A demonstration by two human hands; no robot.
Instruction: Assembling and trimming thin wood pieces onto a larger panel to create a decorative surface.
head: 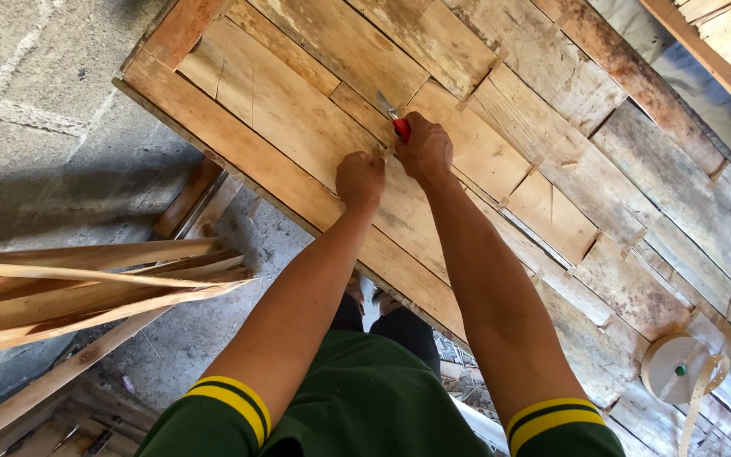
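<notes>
A worktable of patched wooden planks (281,118) fills the upper part of the head view. My right hand (425,151) grips a small cutter with a red handle (400,127); its metal blade points up and left onto the planks. Just to its left, my left hand (360,178) is closed, with the fingertips pressed on the wood next to the cutter. Whether it pinches something thin there I cannot tell. Both forearms reach up from green sleeves with yellow and black cuffs.
A roll of pale edging tape (674,368) with a loose strip lies on the table at the lower right. A bundle of thin wood strips (86,288) juts in from the left. Grey concrete floor (35,101) and timber offcuts (188,199) lie below the table edge.
</notes>
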